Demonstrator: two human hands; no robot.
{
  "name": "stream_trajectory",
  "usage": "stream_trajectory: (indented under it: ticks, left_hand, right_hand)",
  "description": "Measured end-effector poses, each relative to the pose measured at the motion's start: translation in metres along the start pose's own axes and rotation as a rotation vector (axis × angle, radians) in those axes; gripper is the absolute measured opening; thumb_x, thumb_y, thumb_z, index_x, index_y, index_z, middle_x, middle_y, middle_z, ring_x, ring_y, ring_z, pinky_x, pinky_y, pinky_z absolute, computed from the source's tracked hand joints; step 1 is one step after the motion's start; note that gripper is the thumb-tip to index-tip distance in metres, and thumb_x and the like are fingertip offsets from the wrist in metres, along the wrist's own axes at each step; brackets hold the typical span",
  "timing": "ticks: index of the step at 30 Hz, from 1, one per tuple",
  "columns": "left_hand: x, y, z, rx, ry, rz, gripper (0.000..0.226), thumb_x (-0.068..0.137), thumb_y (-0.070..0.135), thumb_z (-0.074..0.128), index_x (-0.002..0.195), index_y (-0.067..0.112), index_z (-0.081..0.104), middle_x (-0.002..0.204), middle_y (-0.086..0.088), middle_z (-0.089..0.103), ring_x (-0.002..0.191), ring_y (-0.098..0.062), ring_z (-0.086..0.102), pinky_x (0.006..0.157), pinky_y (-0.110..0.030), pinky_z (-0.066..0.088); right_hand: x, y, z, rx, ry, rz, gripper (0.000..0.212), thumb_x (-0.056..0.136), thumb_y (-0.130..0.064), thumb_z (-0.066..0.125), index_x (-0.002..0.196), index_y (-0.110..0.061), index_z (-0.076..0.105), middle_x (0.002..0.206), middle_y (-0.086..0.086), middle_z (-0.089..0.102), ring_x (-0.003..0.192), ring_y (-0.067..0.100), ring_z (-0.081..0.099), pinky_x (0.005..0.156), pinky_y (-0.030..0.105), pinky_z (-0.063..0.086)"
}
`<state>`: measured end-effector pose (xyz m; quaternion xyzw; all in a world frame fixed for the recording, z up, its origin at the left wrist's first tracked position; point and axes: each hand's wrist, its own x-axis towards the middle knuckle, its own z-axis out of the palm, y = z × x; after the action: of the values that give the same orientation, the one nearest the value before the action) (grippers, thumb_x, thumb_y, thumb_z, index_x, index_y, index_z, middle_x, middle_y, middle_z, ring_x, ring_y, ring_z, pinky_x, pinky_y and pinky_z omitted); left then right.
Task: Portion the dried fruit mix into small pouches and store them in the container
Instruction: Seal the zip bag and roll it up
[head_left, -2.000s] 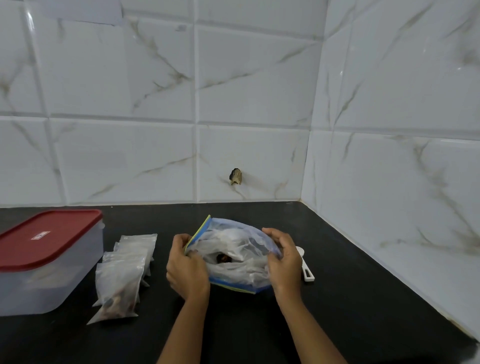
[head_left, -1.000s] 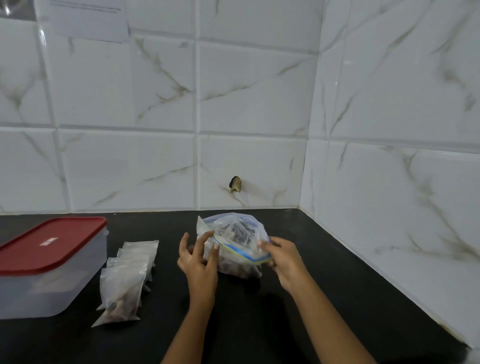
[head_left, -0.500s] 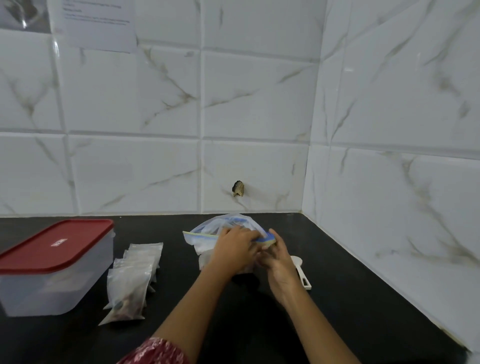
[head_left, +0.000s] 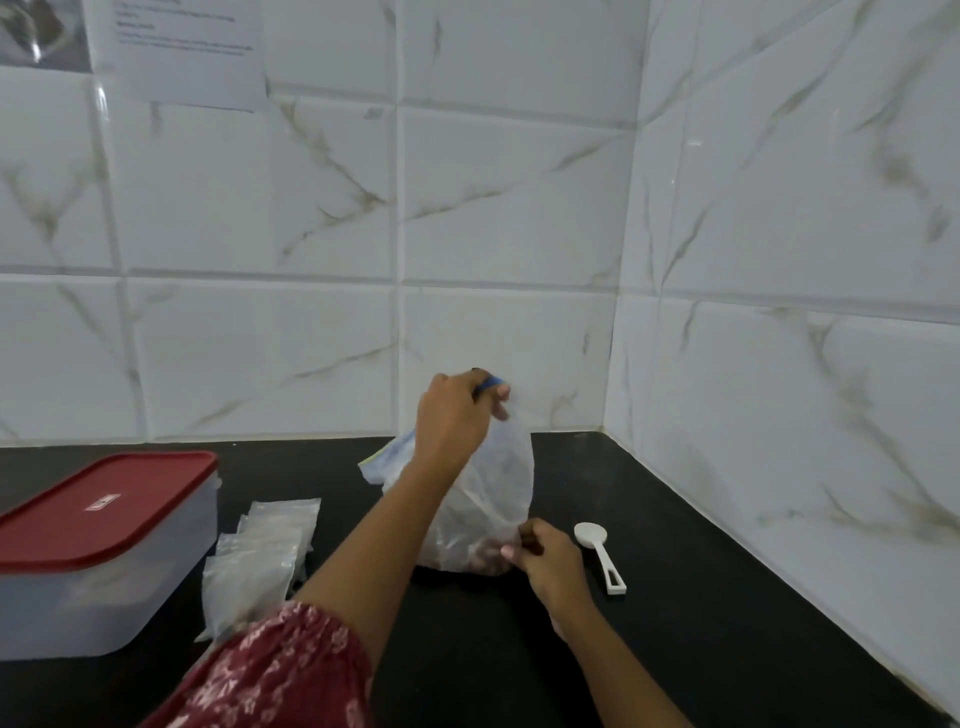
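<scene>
A large clear zip bag (head_left: 493, 493) with a blue seal strip stands upright on the black counter, dark dried fruit showing at its bottom. My left hand (head_left: 452, 415) grips the bag's top edge and holds it raised. My right hand (head_left: 545, 556) pinches the bag's lower right corner near the counter. A pile of small clear pouches (head_left: 260, 561) lies to the left of the bag, some with dark fruit inside. The clear container (head_left: 93, 561) with a red lid, closed, stands at the far left.
A white plastic scoop (head_left: 600, 551) lies on the black counter (head_left: 675, 597) just right of my right hand. Tiled walls meet in a corner behind and to the right. A paper sheet (head_left: 187, 47) is stuck on the wall at the upper left.
My left hand has lifted the bag's top upward, standing the bag up. My right hand dropped from the seal to the bag's lower corner.
</scene>
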<state>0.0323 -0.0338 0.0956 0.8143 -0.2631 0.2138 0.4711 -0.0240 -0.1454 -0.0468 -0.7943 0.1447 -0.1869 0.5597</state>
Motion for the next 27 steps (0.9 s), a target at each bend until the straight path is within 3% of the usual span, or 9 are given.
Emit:
stream_trajectory:
  ticks: [3, 6, 10, 13, 16, 20, 22, 25, 27]
  left_hand:
    - [0.014, 0.017, -0.015, -0.024, 0.067, 0.018, 0.014, 0.091, 0.022, 0.058, 0.085, 0.013, 0.068, 0.075, -0.006, 0.072, 0.059, -0.014, 0.054, 0.061, -0.029, 0.046]
    - [0.021, 0.023, -0.023, -0.069, 0.027, 0.023, 0.017, 0.084, 0.022, 0.068, 0.094, 0.009, 0.067, 0.084, -0.008, 0.067, 0.076, -0.023, 0.06, 0.064, -0.029, 0.048]
    - [0.019, 0.017, -0.032, -0.054, -0.166, 0.065, 0.03, 0.087, 0.033, 0.063, 0.113, 0.018, 0.061, 0.101, 0.004, 0.061, 0.091, -0.008, 0.054, 0.067, -0.007, 0.039]
    - [0.006, -0.012, -0.041, -0.15, 0.138, 0.107, 0.026, 0.095, 0.031, 0.05, 0.114, 0.019, 0.063, 0.113, 0.004, 0.064, 0.107, -0.008, 0.053, 0.089, -0.017, 0.036]
    - [-0.012, -0.056, -0.043, -0.413, 0.487, -0.258, 0.029, 0.098, 0.023, 0.043, 0.121, 0.01, 0.056, 0.121, -0.001, 0.056, 0.113, -0.016, 0.049, 0.093, -0.025, 0.035]
    - [-0.026, -0.089, -0.04, -0.709, 0.256, -0.794, 0.017, 0.092, 0.009, 0.039, 0.082, 0.006, 0.053, 0.079, -0.005, 0.048, 0.076, -0.019, 0.047, 0.068, -0.03, 0.038]
    - [-0.026, -0.09, -0.039, -0.659, 0.133, -0.848, 0.021, 0.087, 0.005, 0.04, 0.067, 0.008, 0.045, 0.069, -0.007, 0.043, 0.062, -0.018, 0.04, 0.058, -0.029, 0.033]
    - [-0.025, -0.089, -0.042, -0.664, 0.119, -0.924, 0.007, 0.085, 0.01, 0.043, 0.082, 0.006, 0.047, 0.076, -0.009, 0.044, 0.065, -0.02, 0.04, 0.057, -0.031, 0.033]
    - [-0.029, -0.091, -0.045, -0.808, 0.084, -0.998, 0.011, 0.087, 0.014, 0.044, 0.082, 0.005, 0.045, 0.081, -0.013, 0.047, 0.07, -0.027, 0.045, 0.064, -0.038, 0.041]
  right_hand:
    - [0.003, 0.003, -0.003, -0.015, 0.003, 0.012, 0.015, 0.085, -0.005, 0.061, 0.082, -0.019, 0.062, 0.093, 0.001, 0.069, 0.091, 0.015, 0.065, 0.08, 0.023, 0.049]
    - [0.004, 0.003, -0.004, -0.015, 0.018, 0.029, 0.019, 0.087, -0.003, 0.058, 0.081, -0.02, 0.059, 0.095, 0.004, 0.068, 0.092, 0.018, 0.065, 0.083, 0.027, 0.05]
    - [0.005, -0.005, -0.005, 0.1, -0.004, 0.034, 0.028, 0.085, 0.003, 0.054, 0.096, -0.022, 0.055, 0.105, 0.002, 0.063, 0.091, 0.013, 0.062, 0.077, 0.024, 0.052]
    - [0.007, -0.013, -0.005, 0.248, -0.017, -0.012, 0.047, 0.085, -0.006, 0.061, 0.125, -0.021, 0.044, 0.121, 0.0, 0.053, 0.105, 0.014, 0.055, 0.081, 0.027, 0.052]
    - [0.008, -0.02, 0.001, 0.175, 0.197, -0.088, 0.068, 0.079, -0.016, 0.071, 0.137, -0.016, 0.035, 0.129, 0.003, 0.042, 0.119, 0.021, 0.045, 0.101, 0.041, 0.042]
    - [-0.02, -0.028, 0.022, -0.04, 0.723, -0.559, 0.026, 0.081, -0.015, 0.054, 0.106, -0.016, 0.046, 0.101, 0.0, 0.043, 0.091, 0.018, 0.048, 0.079, 0.032, 0.045]
    - [-0.032, -0.026, 0.038, -0.221, 0.625, -0.678, 0.016, 0.081, -0.021, 0.051, 0.095, -0.024, 0.042, 0.092, -0.004, 0.046, 0.082, 0.012, 0.047, 0.069, 0.02, 0.039]
    - [-0.037, -0.025, 0.054, -0.382, 0.292, -0.612, 0.018, 0.084, -0.027, 0.059, 0.099, -0.026, 0.049, 0.1, -0.012, 0.049, 0.093, 0.006, 0.045, 0.077, 0.017, 0.037]
    - [-0.036, -0.028, 0.061, -0.474, 0.251, -0.678, 0.022, 0.082, -0.034, 0.06, 0.1, -0.024, 0.053, 0.104, -0.011, 0.052, 0.097, 0.008, 0.048, 0.08, 0.018, 0.04]
